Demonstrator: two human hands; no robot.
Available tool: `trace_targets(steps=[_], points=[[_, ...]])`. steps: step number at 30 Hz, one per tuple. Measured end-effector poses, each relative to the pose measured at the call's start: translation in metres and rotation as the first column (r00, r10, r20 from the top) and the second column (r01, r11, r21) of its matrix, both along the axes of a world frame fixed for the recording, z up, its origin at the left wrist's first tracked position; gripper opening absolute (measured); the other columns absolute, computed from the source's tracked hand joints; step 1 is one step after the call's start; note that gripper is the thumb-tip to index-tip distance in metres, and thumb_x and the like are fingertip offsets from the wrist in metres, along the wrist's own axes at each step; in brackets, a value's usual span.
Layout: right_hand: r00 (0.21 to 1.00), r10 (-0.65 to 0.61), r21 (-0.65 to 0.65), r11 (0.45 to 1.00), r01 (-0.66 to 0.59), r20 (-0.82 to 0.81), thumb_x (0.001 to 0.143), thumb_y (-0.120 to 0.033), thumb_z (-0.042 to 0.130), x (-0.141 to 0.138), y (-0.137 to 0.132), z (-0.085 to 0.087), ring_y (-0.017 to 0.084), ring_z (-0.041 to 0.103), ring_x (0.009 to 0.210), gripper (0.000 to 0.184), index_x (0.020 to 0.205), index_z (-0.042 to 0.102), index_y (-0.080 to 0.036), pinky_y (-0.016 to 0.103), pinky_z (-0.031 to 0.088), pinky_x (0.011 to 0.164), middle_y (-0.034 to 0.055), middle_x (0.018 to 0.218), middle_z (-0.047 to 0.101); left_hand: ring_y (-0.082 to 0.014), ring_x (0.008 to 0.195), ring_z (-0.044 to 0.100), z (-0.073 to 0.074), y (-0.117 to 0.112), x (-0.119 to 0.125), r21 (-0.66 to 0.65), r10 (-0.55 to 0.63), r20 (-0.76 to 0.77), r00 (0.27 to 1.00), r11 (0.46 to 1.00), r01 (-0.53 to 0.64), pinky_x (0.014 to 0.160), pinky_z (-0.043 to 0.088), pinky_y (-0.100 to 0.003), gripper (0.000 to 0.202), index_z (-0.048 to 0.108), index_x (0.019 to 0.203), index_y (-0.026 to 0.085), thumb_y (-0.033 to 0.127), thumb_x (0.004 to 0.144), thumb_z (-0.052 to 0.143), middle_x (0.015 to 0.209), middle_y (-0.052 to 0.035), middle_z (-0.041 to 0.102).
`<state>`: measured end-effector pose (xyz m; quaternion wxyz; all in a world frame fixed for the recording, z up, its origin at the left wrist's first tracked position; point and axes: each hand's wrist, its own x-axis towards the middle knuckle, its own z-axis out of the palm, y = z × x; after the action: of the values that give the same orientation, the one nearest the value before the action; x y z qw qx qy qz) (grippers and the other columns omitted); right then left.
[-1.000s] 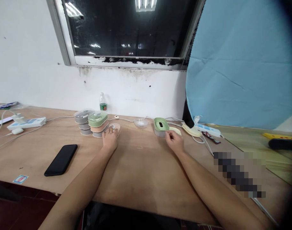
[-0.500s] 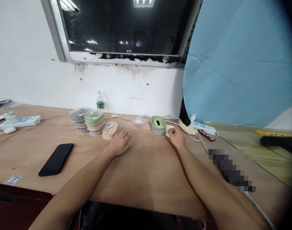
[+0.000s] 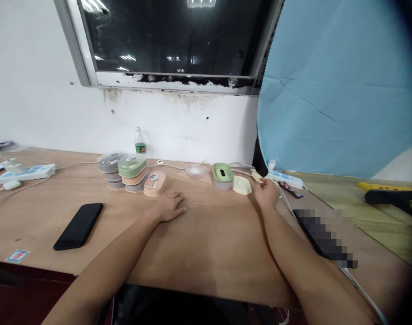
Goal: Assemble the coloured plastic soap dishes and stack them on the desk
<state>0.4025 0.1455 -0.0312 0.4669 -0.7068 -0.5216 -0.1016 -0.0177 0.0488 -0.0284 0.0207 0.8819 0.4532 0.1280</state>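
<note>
Here's the right hand (image 3: 267, 195) at the cream piece (image 3: 256, 175) near a power strip (image 3: 290, 180), its fingers bent by the edge; whether that grip is pinching it, I can't tell. Over to the left hand (image 3: 168, 207): palm-down on the bench (image 3: 206, 246), grip spread, thumb apart, just beside the pink box (image 3: 155, 184). Between the 2 hands sits the cream tray (image 3: 242, 185), right next to the green tray (image 3: 222, 168) atop a grey box (image 3: 223, 184).

Wooden table (image 3: 206, 253), phone (image 3: 78, 226), pink box (image 3: 155, 184), cream container (image 3: 241, 185); perhaps a wrapper (image 3: 291, 190)
</note>
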Motion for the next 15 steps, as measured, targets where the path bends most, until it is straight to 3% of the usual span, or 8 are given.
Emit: trace_targets(steps=[3,5,11,15], points=[[0.991,-0.074,-0.09,0.994,0.064,-0.107,0.074,-0.034,0.05,0.014,0.001,-0.003,0.022,0.052,0.073,0.036,0.102,0.061,-0.014,0.034,0.039,0.071,0.0077,0.08,0.062,-0.0251,0.13,0.039,-0.002,0.002,0.0,0.002,0.001,-0.007,1.0,1.0,-0.001,0.106,0.031,-0.039,0.06,0.045,0.134,0.018,0.057,0.089,0.035,0.142,-0.0128,0.042],[0.991,-0.052,-0.128,0.991,0.036,-0.121,0.073,-0.034,0.051,0.011,0.001,-0.004,0.022,0.052,0.072,0.035,0.101,0.062,-0.015,0.034,0.039,0.07,0.0078,0.081,0.063,-0.0253,0.131,0.038,-0.003,0.002,-0.001,0.003,0.005,-0.004,1.0,1.0,-0.005,0.107,0.031,-0.039,0.06,0.045,0.134,0.018,0.057,0.089,0.036,0.141,-0.0129,0.043],[0.977,0.192,-0.122,0.976,-0.18,0.095,0.079,-0.035,0.048,-0.032,-0.002,-0.003,0.021,0.055,0.08,0.032,0.101,0.063,-0.017,0.032,0.04,0.075,0.0063,0.085,0.064,-0.0261,0.131,0.038,-0.001,0.001,-0.001,-0.023,-0.006,-0.005,1.0,1.0,0.006,0.107,0.03,-0.04,0.061,0.044,0.134,0.018,0.058,0.089,0.034,0.142,-0.0132,0.041],[0.916,0.315,-0.299,0.924,-0.236,0.25,0.078,-0.036,0.051,-0.052,-0.004,-0.001,0.022,0.056,0.085,0.028,0.093,0.065,-0.018,0.032,0.039,0.077,0.0071,0.086,0.066,-0.0265,0.132,0.036,0.001,0.001,-0.001,-0.039,-0.006,-0.014,1.0,0.999,0.006,0.107,0.029,-0.04,0.062,0.043,0.134,0.018,0.059,0.089,0.033,0.143,-0.0132,0.04]])
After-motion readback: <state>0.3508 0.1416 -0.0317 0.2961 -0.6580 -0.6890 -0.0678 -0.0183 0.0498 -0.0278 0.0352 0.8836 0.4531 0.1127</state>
